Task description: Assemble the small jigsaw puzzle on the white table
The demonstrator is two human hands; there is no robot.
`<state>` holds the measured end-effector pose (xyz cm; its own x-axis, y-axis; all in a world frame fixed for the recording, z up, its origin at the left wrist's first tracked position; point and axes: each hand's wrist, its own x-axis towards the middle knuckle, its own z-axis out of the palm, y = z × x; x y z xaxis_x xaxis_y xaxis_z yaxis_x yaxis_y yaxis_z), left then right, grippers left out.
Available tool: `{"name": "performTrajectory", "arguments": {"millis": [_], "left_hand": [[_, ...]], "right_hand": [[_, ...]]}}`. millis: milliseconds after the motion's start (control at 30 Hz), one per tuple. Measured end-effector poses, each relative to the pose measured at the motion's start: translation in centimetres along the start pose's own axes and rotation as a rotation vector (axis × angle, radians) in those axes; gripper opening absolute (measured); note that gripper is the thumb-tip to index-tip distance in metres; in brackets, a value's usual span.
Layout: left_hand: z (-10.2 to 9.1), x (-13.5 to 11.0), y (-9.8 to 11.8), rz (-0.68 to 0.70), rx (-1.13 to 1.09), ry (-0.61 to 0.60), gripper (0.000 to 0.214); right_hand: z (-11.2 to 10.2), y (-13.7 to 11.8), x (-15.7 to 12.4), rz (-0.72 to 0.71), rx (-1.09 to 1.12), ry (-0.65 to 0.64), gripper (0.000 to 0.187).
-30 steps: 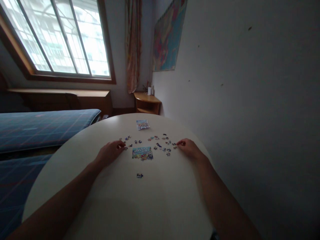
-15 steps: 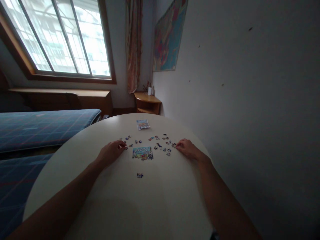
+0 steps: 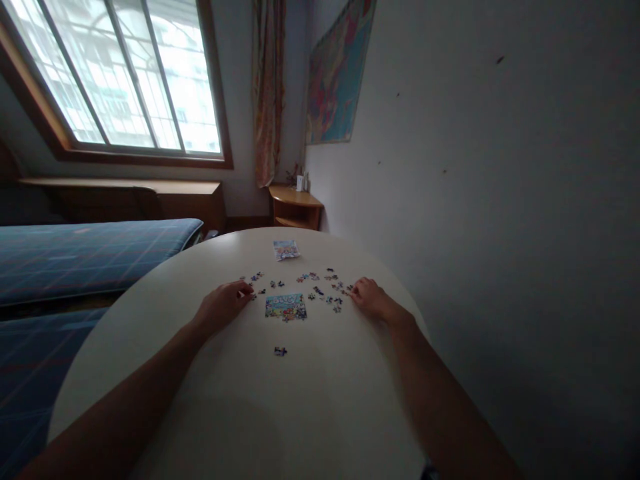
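Observation:
Over the left side of the table, my left hand (image 3: 226,305) has its fingers curled together, with a small jigsaw piece (image 3: 253,297) at the fingertips. Opposite it, my right hand (image 3: 371,298) pinches at a jigsaw piece (image 3: 347,292) on the right edge of the scattered ones. Between the hands lies a partly joined puzzle picture (image 3: 285,306), blue at the top and colourful below, with an uneven lower edge. Several loose pieces (image 3: 319,291) spread around its sides and above it. Nearer to me, a small clump of pieces (image 3: 281,351) lies apart.
A small printed packet (image 3: 286,250) lies toward the far edge of the round white table (image 3: 310,400). On the left is a blue plaid mattress (image 3: 90,257). A wall (image 3: 475,200) runs close along the right, and a wooden corner shelf (image 3: 296,196) stands behind the table.
My right hand has shifted slightly to the left, its fingertips now over the edge of the loose pieces. My left hand has barely moved.

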<state>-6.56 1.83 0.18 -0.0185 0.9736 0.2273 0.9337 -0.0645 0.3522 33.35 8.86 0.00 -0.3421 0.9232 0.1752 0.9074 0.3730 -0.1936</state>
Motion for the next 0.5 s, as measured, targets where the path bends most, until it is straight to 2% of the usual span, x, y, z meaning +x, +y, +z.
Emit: {"name": "performTrajectory", "arguments": {"millis": [200,500], "left_hand": [[-0.1,0.0,0.1,0.008,0.006,-0.013,0.027],[-0.1,-0.1,0.2,0.028,-0.007,-0.007,0.026]], "right_hand": [[-0.8,-1.2,-0.4,0.016,0.074,0.019,0.018],[-1.6,-2.2,0.3,0.021,0.103,-0.037,0.02]]}}
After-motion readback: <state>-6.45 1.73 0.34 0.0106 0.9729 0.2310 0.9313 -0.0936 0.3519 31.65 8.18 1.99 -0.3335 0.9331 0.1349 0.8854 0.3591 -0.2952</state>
